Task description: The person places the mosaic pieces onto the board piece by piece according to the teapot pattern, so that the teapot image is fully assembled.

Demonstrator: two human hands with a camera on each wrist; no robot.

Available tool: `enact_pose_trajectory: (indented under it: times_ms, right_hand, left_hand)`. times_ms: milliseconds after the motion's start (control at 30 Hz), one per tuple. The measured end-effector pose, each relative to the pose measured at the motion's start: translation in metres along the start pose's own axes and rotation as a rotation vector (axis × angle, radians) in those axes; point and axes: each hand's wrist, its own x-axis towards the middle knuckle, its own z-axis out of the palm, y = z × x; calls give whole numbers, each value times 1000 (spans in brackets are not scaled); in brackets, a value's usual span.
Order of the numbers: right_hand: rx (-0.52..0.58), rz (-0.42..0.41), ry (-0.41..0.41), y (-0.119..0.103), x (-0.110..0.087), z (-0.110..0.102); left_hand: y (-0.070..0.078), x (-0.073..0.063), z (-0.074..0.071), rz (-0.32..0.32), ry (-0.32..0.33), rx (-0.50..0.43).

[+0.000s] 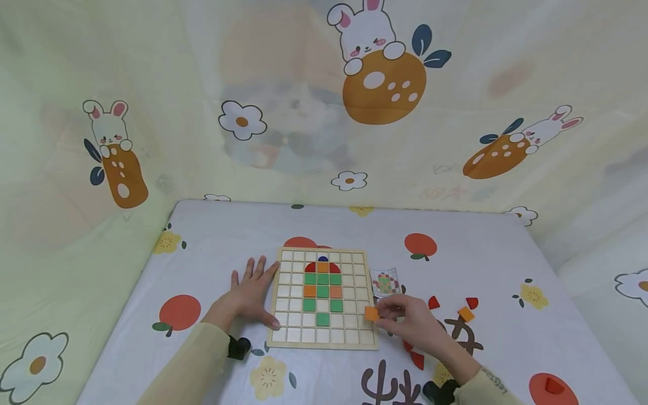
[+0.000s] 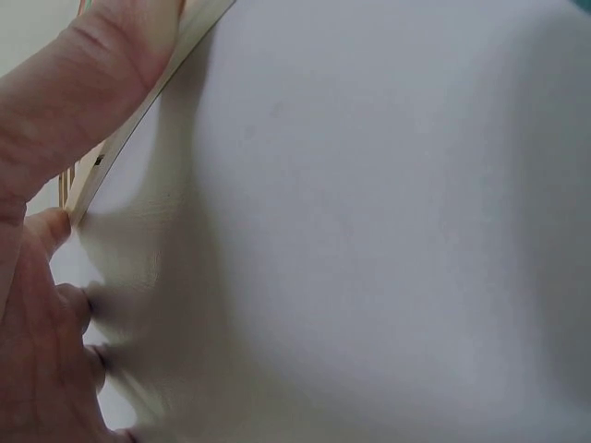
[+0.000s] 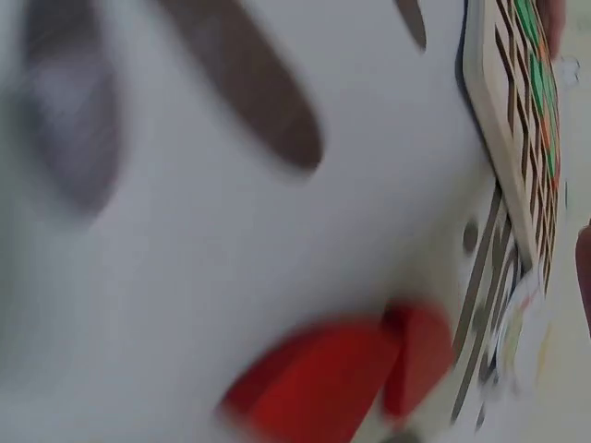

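Observation:
A wooden grid board [image 1: 324, 346] lies on the table with coloured tiles in its middle cells: green squares [image 1: 323, 319], orange squares [image 1: 309, 291], red quarter-rounds [image 1: 334, 268] and a blue piece [image 1: 323, 259] at the top. My left hand [image 1: 250, 292] rests along the board's left side, fingers spread and straight, thumb on the lower left edge. In the left wrist view the thumb [image 2: 83, 83] touches the board's side. My right hand [image 1: 412, 320] pinches an orange square tile [image 1: 372, 313] over the board's right edge. Only a sliver of that hand shows in the right wrist view.
A small printed pattern card [image 1: 385, 282] lies at the board's right. Loose red pieces [image 1: 417, 360] and another orange tile [image 1: 466, 314] are scattered around the right hand. A red piece [image 1: 554, 386] lies farther right. A printed curtain [image 1: 288, 185] hangs behind the table.

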Motion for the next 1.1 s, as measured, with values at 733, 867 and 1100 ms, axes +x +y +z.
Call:
enact_pose_trajectory:
  times_ms: [733,867,1100]
  right_hand:
    - [-239,-107,-159,-30,31,46]
    - [-266,-117,-144,-33,32,49]
    - [-316,-127,-130,-35,33,54]
  left_hand:
    - [2,-1,-4,13,-13,-13]
    - [1,-1,-4,7,-14,-12]
    - [-1,1,-2,5,-11,-12]
